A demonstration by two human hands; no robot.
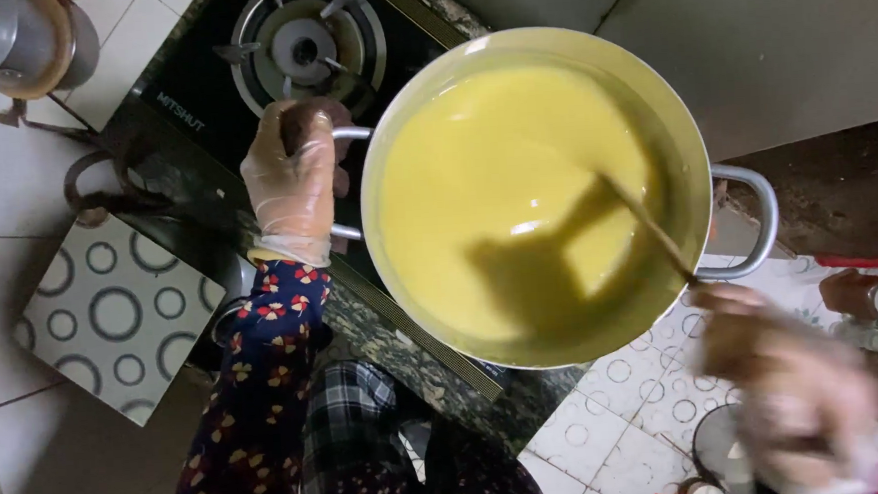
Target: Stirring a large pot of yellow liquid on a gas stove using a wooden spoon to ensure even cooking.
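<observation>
Now the pot (684,144) of yellow batter (495,174) sits on the stove (201,99); my left hand (294,184) clamps its handle (348,133) to steady it, while my blurred right hand (797,389) closes on the stirring stick (648,228).

Large metal pot (696,153) of yellow liquid (501,189), frame centre, handle gripped by gloved left hand (293,184); wooden stirrer (648,228) held by blurred right hand (797,399), lower right; gas burner (303,46), upper left.

- White lettering label (181,110) on the black stove's front edge, at upper left.
- Brown bottle with white cap (870,297) at the right edge, blurred.
</observation>
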